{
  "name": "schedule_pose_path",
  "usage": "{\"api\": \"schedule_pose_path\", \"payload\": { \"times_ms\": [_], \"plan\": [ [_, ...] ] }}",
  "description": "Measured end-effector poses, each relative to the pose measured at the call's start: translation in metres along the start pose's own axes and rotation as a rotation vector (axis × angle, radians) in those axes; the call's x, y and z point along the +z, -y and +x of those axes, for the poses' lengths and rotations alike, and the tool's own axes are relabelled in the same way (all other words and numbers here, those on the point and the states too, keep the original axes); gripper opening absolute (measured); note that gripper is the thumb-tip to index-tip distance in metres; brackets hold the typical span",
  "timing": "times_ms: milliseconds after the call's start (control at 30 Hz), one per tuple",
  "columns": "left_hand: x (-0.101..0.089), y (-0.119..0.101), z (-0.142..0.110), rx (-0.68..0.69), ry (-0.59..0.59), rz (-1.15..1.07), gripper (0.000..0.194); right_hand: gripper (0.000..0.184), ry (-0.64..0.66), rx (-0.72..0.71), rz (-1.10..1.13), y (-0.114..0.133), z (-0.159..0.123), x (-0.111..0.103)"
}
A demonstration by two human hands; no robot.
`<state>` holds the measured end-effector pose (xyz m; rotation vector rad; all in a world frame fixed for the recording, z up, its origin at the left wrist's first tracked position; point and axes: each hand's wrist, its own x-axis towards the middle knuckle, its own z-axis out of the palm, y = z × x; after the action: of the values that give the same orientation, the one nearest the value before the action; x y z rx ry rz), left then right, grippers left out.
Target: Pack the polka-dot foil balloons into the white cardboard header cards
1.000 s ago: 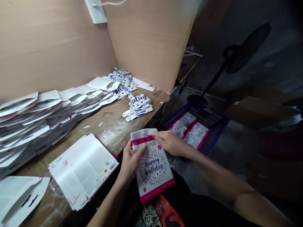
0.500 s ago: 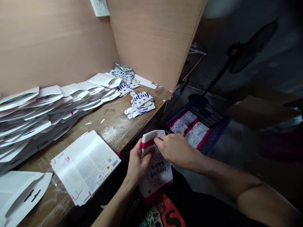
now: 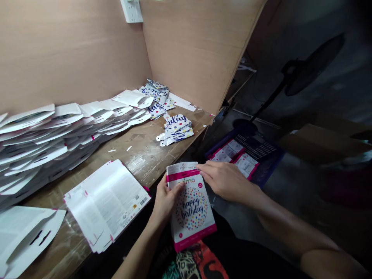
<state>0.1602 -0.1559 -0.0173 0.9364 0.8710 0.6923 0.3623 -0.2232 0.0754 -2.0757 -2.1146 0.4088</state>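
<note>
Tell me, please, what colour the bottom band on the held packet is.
The bottom band on the packet is bright pink, seen best in the head view.

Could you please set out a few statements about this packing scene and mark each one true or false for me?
1. The left hand holds the happy birthday packet. True.
2. The right hand reaches into the basket. False: the right hand is at the top of the happy birthday packet.
3. Folded polka-dot pieces lie on the table. True.
4. The basket stands on the table. False: the basket is off to the right of the table, with pink-edged packets inside.
5. The white power socket is above the table. True.
</note>
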Motion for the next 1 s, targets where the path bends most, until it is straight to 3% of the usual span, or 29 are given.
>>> {"api": "schedule_pose_path", "payload": {
  "times_ms": [233,433,567,667,767,833,900,1000],
  "plan": [
    [-0.002,-0.005,-0.008,0.077,0.066,0.059,0.052,0.037,0.036,-0.003,-0.038,0.005,0.006,0.020],
    [0.009,-0.011,-0.012,0.207,0.140,0.327,0.039,0.031,0.128,0.041,-0.226,0.019,0.011,0.018],
    [0.010,0.001,0.001,0.113,0.119,0.190,0.041,0.027,0.219,0.002,-0.218,0.012,0.020,0.009],
    [0.002,0.005,0.006,0.026,0.002,0.040,0.051,0.029,0.188,-0.033,0.026,-0.011,0.013,-0.005],
    [-0.003,0.000,-0.001,0.012,-0.071,-0.065,0.059,0.032,-0.008,-0.056,0.425,-0.042,0.006,-0.002],
    [-0.001,-0.006,-0.009,0.011,-0.111,-0.128,0.062,0.034,-0.152,0.034,0.688,-0.056,0.005,0.020],
    [0.003,-0.011,-0.017,0.024,-0.154,-0.176,0.066,0.038,-0.201,0.151,0.987,-0.058,0.005,0.053],
    [0.008,-0.017,-0.024,0.048,-0.169,-0.219,0.070,0.055,-0.019,0.260,1.451,-0.040,0.001,0.099]
  ]
}}
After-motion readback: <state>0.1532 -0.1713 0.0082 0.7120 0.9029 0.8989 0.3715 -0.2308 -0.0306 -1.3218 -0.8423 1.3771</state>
